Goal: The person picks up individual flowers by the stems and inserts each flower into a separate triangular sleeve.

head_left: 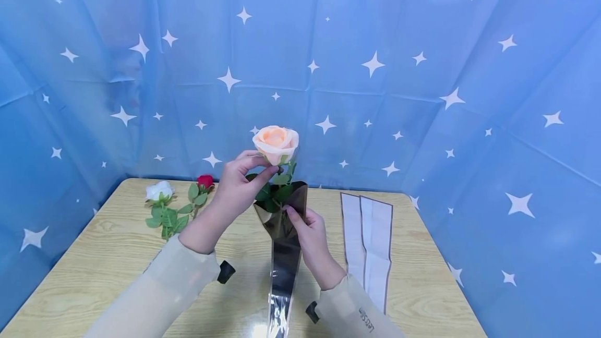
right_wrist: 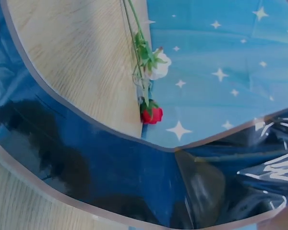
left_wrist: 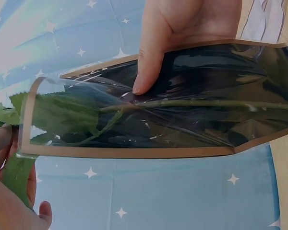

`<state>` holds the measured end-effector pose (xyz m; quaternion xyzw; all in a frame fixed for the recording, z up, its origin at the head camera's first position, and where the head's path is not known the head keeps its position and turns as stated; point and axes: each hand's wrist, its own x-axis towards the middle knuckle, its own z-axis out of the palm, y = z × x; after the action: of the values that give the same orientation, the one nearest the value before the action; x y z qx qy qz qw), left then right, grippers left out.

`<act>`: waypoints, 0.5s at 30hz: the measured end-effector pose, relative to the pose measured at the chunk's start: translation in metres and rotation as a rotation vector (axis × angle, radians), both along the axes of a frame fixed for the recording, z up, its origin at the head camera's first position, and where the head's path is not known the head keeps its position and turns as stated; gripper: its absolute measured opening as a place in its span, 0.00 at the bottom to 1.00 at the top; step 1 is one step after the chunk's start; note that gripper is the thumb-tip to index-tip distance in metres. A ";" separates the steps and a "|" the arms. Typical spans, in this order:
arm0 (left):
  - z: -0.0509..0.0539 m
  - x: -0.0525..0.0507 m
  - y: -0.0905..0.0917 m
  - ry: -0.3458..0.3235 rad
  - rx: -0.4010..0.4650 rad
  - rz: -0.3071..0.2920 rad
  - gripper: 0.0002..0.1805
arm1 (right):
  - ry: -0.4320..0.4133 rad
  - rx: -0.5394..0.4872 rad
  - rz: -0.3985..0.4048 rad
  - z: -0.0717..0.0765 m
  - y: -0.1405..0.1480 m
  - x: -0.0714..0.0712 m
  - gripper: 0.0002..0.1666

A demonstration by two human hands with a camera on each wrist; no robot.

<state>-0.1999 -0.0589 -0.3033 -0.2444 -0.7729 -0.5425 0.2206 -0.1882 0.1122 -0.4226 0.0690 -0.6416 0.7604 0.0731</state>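
Observation:
A peach rose (head_left: pixel 276 144) stands upright over the table. My left hand (head_left: pixel 237 184) pinches it just below the bloom. Its stem (left_wrist: pixel 201 103) and lower leaves (left_wrist: pixel 67 115) lie inside a dark wrapping sleeve (head_left: pixel 286 262), clear on one face and edged in brown. My right hand (head_left: pixel 313 236) grips the sleeve near its flared mouth, the thumb pressed on the clear film over the stem in the left wrist view. In the right wrist view the sleeve (right_wrist: pixel 125 167) bends across the picture, and only a sliver of hand shows at the lower right corner.
On the left of the wooden table (head_left: pixel 127 265) lie a white rose (head_left: pixel 159 191) and a red rose (head_left: pixel 205 181) with leafy stems. Flat pale sleeves with dark edges (head_left: pixel 375 233) lie to the right. A blue starry curtain (head_left: pixel 422 25) surrounds the table.

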 end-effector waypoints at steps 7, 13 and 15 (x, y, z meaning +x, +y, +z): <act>0.000 0.000 0.000 0.029 -0.023 0.005 0.05 | -0.002 -0.022 0.013 0.003 0.000 0.001 0.17; -0.001 0.000 0.001 0.012 -0.040 0.000 0.03 | -0.002 -0.023 0.018 0.005 -0.001 0.002 0.17; -0.001 0.000 0.002 0.008 -0.046 0.002 0.04 | -0.003 -0.020 0.010 0.005 -0.001 0.001 0.17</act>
<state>-0.1995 -0.0572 -0.3040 -0.2507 -0.7845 -0.5234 0.2184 -0.1869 0.1108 -0.4172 0.0704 -0.6336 0.7673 0.0688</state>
